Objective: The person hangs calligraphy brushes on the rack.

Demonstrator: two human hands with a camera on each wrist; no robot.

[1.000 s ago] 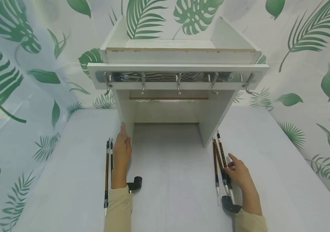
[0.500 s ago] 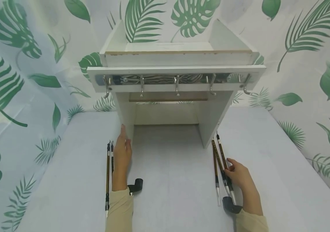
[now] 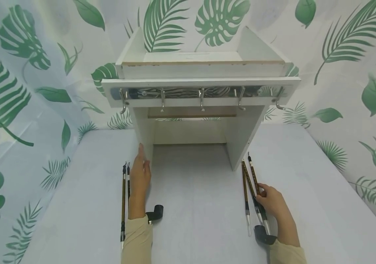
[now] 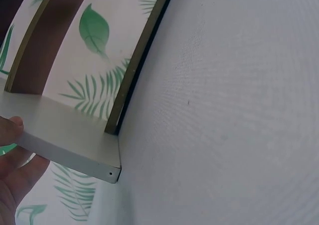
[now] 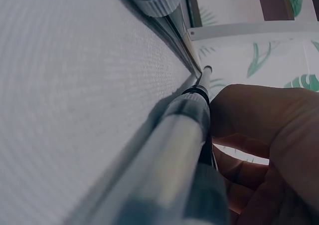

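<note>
A white wooden shelf rack [image 3: 201, 70] with a row of metal hooks [image 3: 202, 99] stands in the middle of the table. My left hand [image 3: 139, 179] is at its left side panel [image 4: 75, 140], the thumb on the inner face and the fingers on the outer one, gripping the front edge. To the right lie several calligraphy brushes with dark brown handles and clear caps. My right hand [image 3: 273, 201] pinches the rightmost brush [image 3: 253, 172] between thumb and fingers. In the right wrist view, this hand [image 5: 269, 130] is close over the cloth, beside the large capped brush ends.
Left of my left forearm lie two more calligraphy brushes [image 3: 123, 198], partly hidden by the arm. A white cloth [image 3: 188, 205] covers the table. Leaf-patterned sheeting [image 3: 349, 73] rises behind and at both sides. Black camera mounts [image 3: 158, 212] sit on the wrists.
My right hand's forefinger, stretched out before, has curled down so that the fingers meet the rightmost brush. The left hand stays at the side panel. The head view has tilted slightly up.
</note>
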